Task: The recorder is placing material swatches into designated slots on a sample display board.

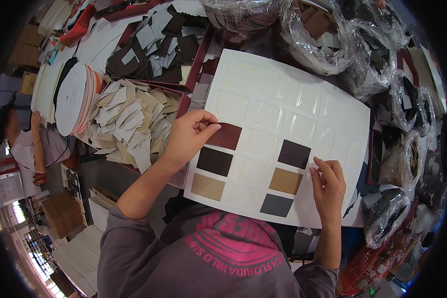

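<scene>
Our left hand (pixel 189 140) pinches the upper-left corner of the dark red square (pixel 227 136) on the white card (pixel 346 112); our right hand (pixel 330 185) curls loosely, fingertips apart. The square looks light, thin, fairly stiff: best held by its edges.

Room above sheet (pixel 263 141); bags (pixel 317 58) block beyond.

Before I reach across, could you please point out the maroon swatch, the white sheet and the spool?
Maroon swatch (pixel 227 137): head view, middle of its uncovered face.
White sheet (pixel 258 142): head view, a cell without a swatch.
Spool (pixel 70 99): head view, its white side disc.
</scene>
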Action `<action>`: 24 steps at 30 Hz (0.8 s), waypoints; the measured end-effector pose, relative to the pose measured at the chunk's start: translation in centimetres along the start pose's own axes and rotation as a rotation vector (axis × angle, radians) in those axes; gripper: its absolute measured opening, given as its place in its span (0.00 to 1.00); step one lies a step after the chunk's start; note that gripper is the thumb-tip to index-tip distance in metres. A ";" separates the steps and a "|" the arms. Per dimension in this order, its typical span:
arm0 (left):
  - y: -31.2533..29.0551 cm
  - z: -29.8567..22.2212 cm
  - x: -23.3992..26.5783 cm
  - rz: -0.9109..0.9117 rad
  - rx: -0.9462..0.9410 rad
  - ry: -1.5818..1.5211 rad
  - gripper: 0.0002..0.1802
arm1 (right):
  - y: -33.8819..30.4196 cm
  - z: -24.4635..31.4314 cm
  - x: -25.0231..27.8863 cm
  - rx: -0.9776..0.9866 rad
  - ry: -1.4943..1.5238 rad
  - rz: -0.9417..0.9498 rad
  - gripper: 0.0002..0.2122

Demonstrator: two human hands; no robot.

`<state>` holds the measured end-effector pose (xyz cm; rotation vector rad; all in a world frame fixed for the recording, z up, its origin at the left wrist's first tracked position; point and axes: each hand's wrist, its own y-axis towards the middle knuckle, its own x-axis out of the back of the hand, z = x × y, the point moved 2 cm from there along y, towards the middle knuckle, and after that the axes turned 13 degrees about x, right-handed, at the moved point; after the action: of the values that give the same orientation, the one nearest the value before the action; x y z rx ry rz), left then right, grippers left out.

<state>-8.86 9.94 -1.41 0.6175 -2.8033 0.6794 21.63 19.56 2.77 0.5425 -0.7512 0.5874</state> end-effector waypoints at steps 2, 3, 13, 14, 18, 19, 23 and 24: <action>0.1 0.0 0.0 -0.012 0.004 0.007 0.05 | -0.1 -0.1 -0.1 -0.017 0.030 -0.019 0.09; 0.1 0.0 0.0 -0.013 0.006 0.006 0.05 | -0.2 -0.1 -0.1 -0.016 0.031 -0.018 0.09; 0.1 0.1 0.0 -0.083 -0.109 0.151 0.06 | -0.1 0.1 -0.3 -0.015 0.045 0.004 0.09; 0.1 -0.1 0.0 -0.098 -0.130 0.182 0.08 | -0.1 0.1 -0.3 -0.013 0.046 0.007 0.09; -0.6 -1.3 0.1 -0.117 -0.032 0.243 0.12 | -0.2 0.2 -0.3 -0.012 0.054 0.013 0.09; -0.7 -1.3 0.3 -0.105 -0.024 0.219 0.15 | -0.3 0.2 -0.3 -0.017 0.050 0.016 0.10; -0.8 -0.7 0.9 -0.075 -0.014 0.158 0.18 | -0.2 0.4 -0.3 -0.020 0.047 0.027 0.10; -0.9 -0.9 0.8 -0.086 -0.006 0.162 0.18 | -0.3 0.4 -0.3 -0.013 0.050 0.025 0.10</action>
<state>-9.16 9.35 -0.07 0.6470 -2.6139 0.6721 21.43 19.00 2.74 0.5051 -0.7147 0.6173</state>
